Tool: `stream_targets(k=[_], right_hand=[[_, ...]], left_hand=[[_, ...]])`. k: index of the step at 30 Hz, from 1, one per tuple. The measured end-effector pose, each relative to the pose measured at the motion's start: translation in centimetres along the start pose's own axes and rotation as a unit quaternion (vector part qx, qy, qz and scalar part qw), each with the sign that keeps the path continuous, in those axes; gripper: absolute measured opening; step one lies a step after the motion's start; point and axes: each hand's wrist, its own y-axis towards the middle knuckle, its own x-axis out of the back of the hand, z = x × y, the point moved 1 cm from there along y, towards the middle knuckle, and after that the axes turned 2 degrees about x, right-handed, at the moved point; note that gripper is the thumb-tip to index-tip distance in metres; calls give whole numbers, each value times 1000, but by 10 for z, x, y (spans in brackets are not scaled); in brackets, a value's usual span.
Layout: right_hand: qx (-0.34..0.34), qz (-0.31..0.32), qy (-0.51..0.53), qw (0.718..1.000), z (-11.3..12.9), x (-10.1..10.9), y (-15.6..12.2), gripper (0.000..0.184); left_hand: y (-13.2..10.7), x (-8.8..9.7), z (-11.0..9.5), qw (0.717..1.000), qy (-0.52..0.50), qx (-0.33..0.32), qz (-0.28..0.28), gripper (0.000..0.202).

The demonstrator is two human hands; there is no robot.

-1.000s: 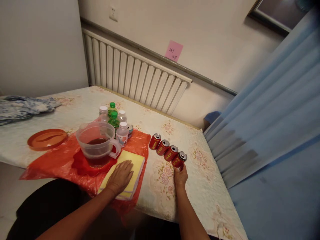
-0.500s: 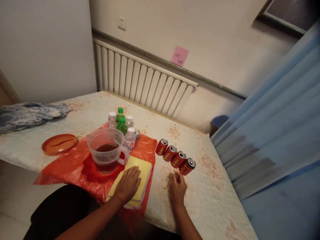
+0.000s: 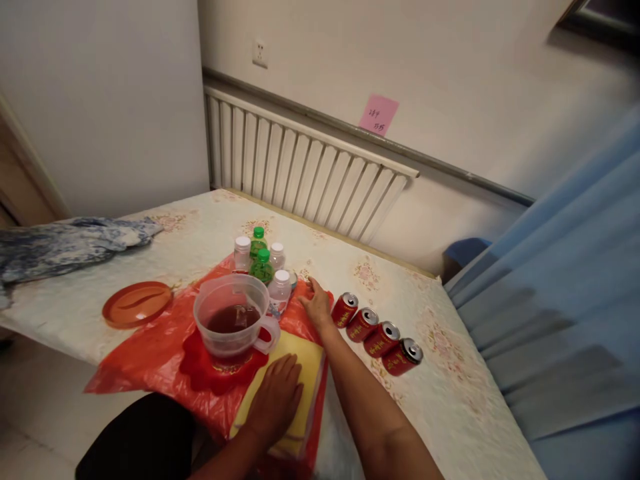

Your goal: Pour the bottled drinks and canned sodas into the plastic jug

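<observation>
Head camera view, looking down at a worktop [image 3: 445, 400] covered in a pale cloth with a floral print. Your left hand [image 3: 277, 400] lies flat and open, palm down, on a yellow folded stack [image 3: 311, 355] at the near edge. That stack sits on a crinkled red plastic sheet [image 3: 145, 350].

Your right hand [image 3: 317, 305] reaches forward with its fingers loosely stretched and grips nothing. It rests on the far edge of the red sheet, between a cluster of small bottles [image 3: 261, 261] and a row of four red cans [image 3: 373, 332]. The cans lie on their sides, touching one another, just to the right of the hand.

A clear jug [image 3: 233, 320] of dark liquid stands on the red sheet in front of the bottles. An orange lid [image 3: 137, 304] lies to its left, and a blue-and-white cloth [image 3: 65, 241] is bunched at the far left.

Behind the worktop a white radiator [image 3: 305, 172] runs along a cream wall, with a pink note [image 3: 379, 115] above it and a socket [image 3: 259, 52] higher up. A blue curtain [image 3: 565, 300] hangs on the right.
</observation>
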Motion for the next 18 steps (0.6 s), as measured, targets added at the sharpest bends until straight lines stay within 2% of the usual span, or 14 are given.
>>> stream_targets(k=[3, 7, 13, 18], right_hand=[[13, 23, -9, 1000, -4, -16, 23, 67], [35, 59, -9, 998, -9, -31, 39, 68], [67, 95, 0, 993, -10, -42, 45, 64], [53, 78, 2, 996, -12, -52, 44, 59]], left_hand=[[-1, -1, 0, 1000, -2, -2, -1, 34], [-1, -1, -1, 1000, 3, 6, 5, 34], [-2, -3, -2, 1000, -12, 13, 3, 34], [-2, -4, -1, 1000, -13, 11, 6, 35]])
